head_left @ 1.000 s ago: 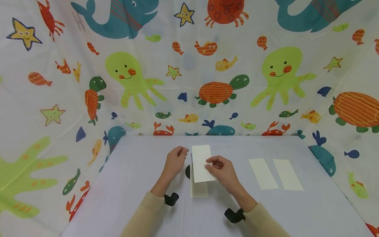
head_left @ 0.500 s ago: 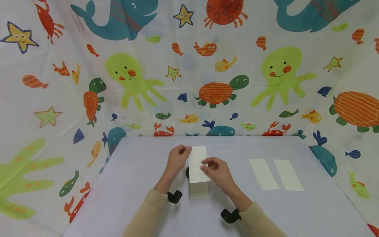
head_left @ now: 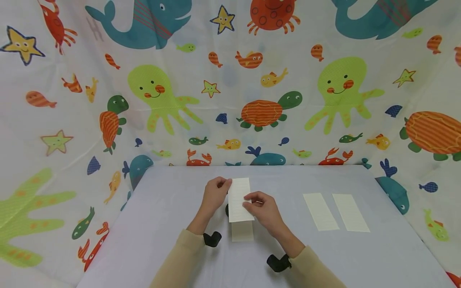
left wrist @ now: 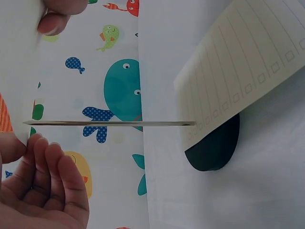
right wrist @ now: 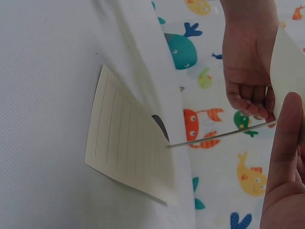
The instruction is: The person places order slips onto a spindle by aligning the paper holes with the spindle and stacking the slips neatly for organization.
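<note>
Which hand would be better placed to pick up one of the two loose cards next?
The right hand, probably. It pinches the right edge of the held card, nearer the loose cards, but would have to let go. The left hand is farther, at the opposite edge.

In the head view, the thin rod (left wrist: 109, 123) is being hidden by the held sheet (head_left: 239, 200); the lower sheet (head_left: 242, 232) and dark base (left wrist: 219, 149) are being mostly covered. In the left wrist view, the right hand (head_left: 265, 208) is being cut off by the top edge, the left hand (head_left: 215, 195) by the bottom.
</note>
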Demonstrator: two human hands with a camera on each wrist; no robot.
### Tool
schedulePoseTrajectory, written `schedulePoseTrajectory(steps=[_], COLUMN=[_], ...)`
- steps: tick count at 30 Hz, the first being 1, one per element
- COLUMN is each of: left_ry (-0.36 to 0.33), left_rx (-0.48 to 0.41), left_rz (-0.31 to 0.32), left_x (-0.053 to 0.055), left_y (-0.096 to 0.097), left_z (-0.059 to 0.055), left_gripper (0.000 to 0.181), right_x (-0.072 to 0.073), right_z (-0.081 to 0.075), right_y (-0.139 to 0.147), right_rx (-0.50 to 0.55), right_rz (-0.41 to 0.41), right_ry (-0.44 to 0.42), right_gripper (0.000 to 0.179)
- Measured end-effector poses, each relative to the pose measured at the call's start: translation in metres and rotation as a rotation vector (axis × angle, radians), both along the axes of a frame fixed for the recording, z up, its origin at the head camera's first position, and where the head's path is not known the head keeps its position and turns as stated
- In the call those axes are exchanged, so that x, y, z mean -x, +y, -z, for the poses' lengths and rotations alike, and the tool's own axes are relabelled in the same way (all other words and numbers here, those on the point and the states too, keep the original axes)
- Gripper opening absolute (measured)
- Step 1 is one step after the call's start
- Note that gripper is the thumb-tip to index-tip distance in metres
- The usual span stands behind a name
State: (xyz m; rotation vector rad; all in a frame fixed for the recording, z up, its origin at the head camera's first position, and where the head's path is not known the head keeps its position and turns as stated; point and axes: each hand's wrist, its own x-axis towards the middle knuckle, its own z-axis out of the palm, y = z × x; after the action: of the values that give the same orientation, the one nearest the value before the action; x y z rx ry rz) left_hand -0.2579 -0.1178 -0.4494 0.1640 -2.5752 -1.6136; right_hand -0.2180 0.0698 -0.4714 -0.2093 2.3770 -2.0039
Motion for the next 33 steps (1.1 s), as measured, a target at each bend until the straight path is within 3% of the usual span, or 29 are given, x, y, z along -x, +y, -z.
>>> schedulePoseTrajectory(steps=[33], left_ry=[-0.009], left_rx=[-0.014], left_rz=[0.022], left_x=[0.011], left_y=[-0.003], left_z=[-0.002], left_gripper=[0.027], right_x=[0.004], right_z=[-0.001], right_y=[-0.005], right_rx=[-0.006], right_rz=[0.043], right_ry=[-0.034], right_gripper=[0.021])
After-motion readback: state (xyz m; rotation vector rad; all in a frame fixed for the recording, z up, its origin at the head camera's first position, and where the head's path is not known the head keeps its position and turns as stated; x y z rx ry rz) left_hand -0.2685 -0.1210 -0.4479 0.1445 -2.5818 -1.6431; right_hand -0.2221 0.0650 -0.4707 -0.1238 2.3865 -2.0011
